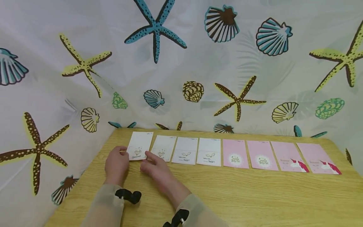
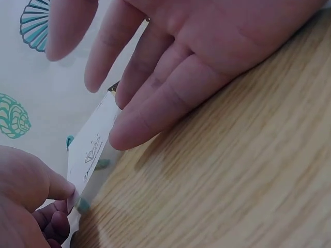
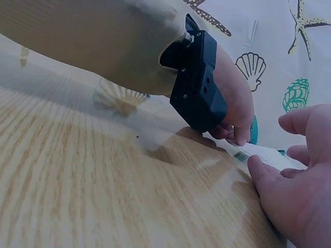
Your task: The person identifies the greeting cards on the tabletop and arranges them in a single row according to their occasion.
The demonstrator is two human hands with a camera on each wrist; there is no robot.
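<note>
A white card point(image 1: 140, 143) with a small diamond drawing and lettering lies at the left end of a row of cards. My left hand point(image 1: 117, 165) pinches its lower left edge; in the left wrist view the thumb point(image 2: 61, 187) lies on the card's face and the other fingers curl below. At the card's lower right corner is my right hand point(image 1: 158, 171), its fingers extended and loosely spread, fingertips right at the edge. A matching diamond card point(image 1: 167, 143) lies just to the right, partly behind the right hand's fingers.
Farther right along the wooden table point(image 1: 241, 195) run two white heart cards point(image 1: 185, 145), two pink "Smile More" cards point(image 1: 234, 148) and two pink unicorn cards point(image 1: 286, 151). A white cloth point(image 1: 175, 69) printed with starfish and shells hangs behind and at the left.
</note>
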